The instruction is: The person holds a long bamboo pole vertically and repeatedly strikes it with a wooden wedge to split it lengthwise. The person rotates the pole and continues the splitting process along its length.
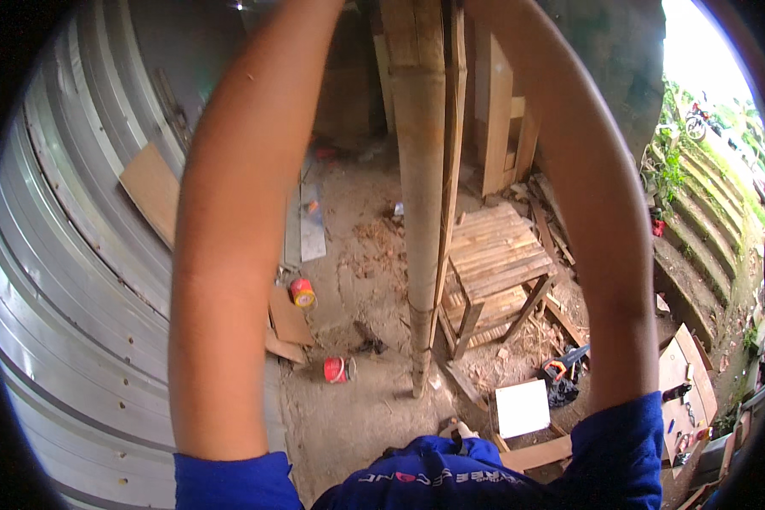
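Both your hands are unseen, their grip I cannot tell; stepping left of the bamboo pole (pixel 422 204) risks toppling the red bucket (pixel 336 370).

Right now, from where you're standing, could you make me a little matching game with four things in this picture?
Things:
1. tall pole
2. wooden table
3. square panel
4. lower bucket

Descriptions:
A. red, left of the pole
B. white, lower in the picture than the table
C. runs up to the picture's top edge
D. slatted top, right of the pole

Pairs: 1-C, 2-D, 3-B, 4-A
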The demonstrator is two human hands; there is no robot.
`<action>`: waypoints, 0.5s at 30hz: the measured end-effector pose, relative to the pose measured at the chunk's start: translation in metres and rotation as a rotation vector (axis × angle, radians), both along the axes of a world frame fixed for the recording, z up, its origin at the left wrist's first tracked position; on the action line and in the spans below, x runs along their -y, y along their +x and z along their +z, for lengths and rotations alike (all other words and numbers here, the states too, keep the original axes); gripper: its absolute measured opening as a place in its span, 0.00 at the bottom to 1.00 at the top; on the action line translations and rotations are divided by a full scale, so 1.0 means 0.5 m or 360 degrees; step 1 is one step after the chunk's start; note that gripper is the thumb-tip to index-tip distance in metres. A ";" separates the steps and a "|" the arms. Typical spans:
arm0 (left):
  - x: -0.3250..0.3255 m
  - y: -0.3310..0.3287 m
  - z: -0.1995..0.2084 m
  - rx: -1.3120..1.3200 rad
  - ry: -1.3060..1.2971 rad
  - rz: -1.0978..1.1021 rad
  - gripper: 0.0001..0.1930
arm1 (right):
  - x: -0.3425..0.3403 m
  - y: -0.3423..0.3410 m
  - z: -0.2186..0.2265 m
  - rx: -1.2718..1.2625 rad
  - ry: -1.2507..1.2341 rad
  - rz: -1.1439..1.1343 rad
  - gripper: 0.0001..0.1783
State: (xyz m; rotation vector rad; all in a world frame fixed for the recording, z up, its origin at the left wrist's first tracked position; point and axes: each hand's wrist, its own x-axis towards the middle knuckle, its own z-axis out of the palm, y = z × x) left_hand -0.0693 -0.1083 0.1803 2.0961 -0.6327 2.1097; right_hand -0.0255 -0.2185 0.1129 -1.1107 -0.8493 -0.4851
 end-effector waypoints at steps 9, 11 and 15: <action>0.048 -0.035 -0.014 -0.0296 0.0193 0.0116 0.18 | -0.016 0.130 0.020 -0.0005 -0.0279 -0.0959 0.38; 0.059 -0.033 -0.009 -0.0277 0.0191 0.0127 0.17 | -0.006 0.152 0.018 0.0158 -0.0143 -0.1038 0.33; 0.069 -0.013 0.001 -0.0214 0.0271 0.0169 0.16 | 0.012 0.162 0.009 0.0126 -0.0160 -0.1088 0.24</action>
